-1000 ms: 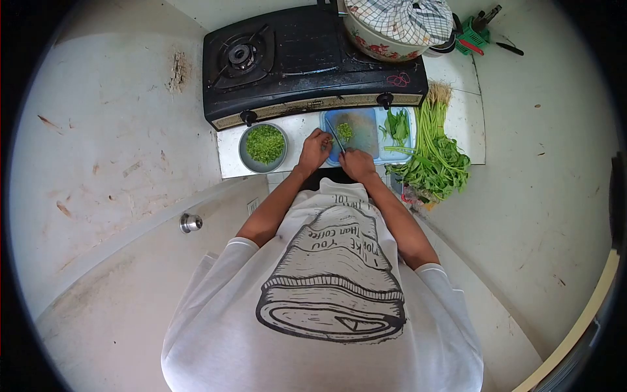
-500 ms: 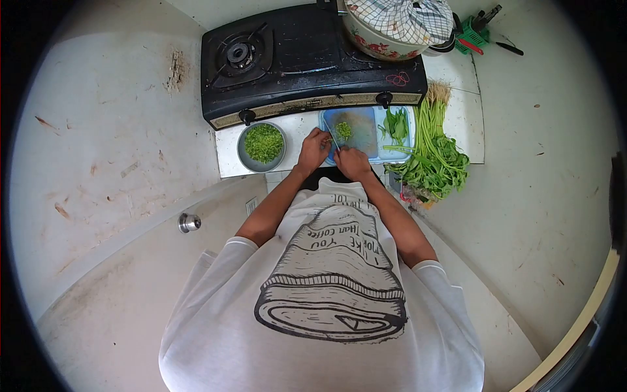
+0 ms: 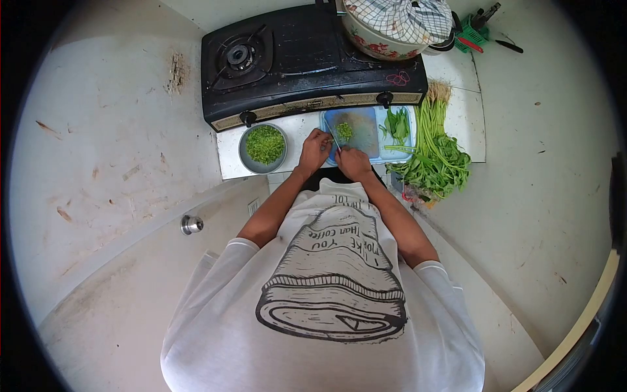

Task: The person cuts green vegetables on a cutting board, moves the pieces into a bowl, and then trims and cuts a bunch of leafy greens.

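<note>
My right hand [image 3: 353,163] is closed round the handle of a knife [image 3: 334,136], its thin blade pointing away from me over a blue cutting board [image 3: 368,144]. Just left of the blade, my left hand [image 3: 315,150] has its fingers pinched on a short bit of green stem, mostly hidden by the fingers. A small heap of chopped greens [image 3: 344,131] lies on the board right beside the blade. Loose green leaves [image 3: 396,125] rest in the light blue tray [image 3: 409,147] at the board's right. A grey bowl [image 3: 244,159] holding finely chopped greens [image 3: 266,144] stands to the left.
A black two-burner gas stove [image 3: 307,78] runs along the back, carrying a large flowered pot [image 3: 385,47] with a checked cloth [image 3: 405,19]. A bunch of leafy greens [image 3: 431,153] lies at right, roots away from me. A green basket [image 3: 470,32] with knives stands behind.
The view has shifted very slightly. Both hands keep nearly the same places, with the knife blade moved only a little beside the chopped heap.
</note>
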Demonstrator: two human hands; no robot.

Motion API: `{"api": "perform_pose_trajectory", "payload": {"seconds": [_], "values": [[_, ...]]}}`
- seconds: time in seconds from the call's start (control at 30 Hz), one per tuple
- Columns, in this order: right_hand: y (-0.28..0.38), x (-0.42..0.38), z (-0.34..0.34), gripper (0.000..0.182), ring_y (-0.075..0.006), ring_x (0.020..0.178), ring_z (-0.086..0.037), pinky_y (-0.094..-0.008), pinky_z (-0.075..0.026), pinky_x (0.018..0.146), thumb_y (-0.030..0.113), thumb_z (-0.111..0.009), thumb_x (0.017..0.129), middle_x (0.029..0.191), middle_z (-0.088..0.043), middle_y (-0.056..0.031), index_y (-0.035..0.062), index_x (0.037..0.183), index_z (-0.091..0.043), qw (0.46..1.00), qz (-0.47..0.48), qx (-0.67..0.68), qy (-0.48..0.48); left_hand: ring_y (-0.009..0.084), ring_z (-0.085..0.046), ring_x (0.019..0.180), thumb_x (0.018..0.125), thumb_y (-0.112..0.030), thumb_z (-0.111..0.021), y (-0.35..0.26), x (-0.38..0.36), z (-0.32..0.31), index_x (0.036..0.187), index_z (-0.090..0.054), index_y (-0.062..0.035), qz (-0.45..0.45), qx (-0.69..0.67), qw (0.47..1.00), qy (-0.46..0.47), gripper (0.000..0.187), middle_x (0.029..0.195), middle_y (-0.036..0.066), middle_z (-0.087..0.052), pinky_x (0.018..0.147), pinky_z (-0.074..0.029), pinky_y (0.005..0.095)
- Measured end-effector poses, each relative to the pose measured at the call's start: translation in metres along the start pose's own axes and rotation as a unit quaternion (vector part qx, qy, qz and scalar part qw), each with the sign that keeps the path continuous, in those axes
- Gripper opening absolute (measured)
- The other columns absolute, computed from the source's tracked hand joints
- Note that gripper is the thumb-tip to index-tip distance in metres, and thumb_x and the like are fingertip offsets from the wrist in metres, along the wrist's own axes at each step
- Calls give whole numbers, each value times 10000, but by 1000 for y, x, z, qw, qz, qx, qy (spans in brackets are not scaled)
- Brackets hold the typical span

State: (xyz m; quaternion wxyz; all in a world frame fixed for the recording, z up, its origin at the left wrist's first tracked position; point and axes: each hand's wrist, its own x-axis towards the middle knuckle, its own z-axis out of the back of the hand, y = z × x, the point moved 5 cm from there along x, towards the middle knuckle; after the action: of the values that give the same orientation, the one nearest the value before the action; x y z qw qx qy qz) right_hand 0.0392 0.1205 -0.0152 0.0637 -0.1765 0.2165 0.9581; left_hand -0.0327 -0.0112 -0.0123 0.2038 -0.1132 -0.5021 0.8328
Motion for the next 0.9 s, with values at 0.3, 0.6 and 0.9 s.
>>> {"api": "perform_pose_trajectory", "payload": {"seconds": [0.3, 0.6, 0.9], "values": [[-18, -18, -1, 469, -460, 815, -725, -537, -586, 776, 398, -493, 1039, 842, -721, -282, -13, 933, -692, 999, -30, 16, -7, 274, -718, 829, 845, 43, -668, 1, 0, -1, 974, -708, 30, -4, -19, 1000, -1, 136, 939, 159, -641, 773, -601, 351], [-12, -16, -3, 462, -465, 805, -719, -548, -582, 759, 399, -505, 1035, 831, -711, -299, -17, 946, -685, 1000, 8, 7, 10, 298, -709, 805, 835, 29, -655, 0, 2, 1, 966, -706, 23, -6, -3, 1000, 9, 141, 935, 164, -639, 763, -592, 377], [-2, -2, 2, 449, -433, 809, -728, -523, -587, 770, 355, -488, 1046, 853, -728, -259, -14, 919, -710, 999, 30, 10, 9, 283, -704, 793, 834, 27, -687, 3, 3, -2, 966, -706, 24, 11, -18, 1000, -5, 134, 931, 159, -638, 756, -596, 361]]}}
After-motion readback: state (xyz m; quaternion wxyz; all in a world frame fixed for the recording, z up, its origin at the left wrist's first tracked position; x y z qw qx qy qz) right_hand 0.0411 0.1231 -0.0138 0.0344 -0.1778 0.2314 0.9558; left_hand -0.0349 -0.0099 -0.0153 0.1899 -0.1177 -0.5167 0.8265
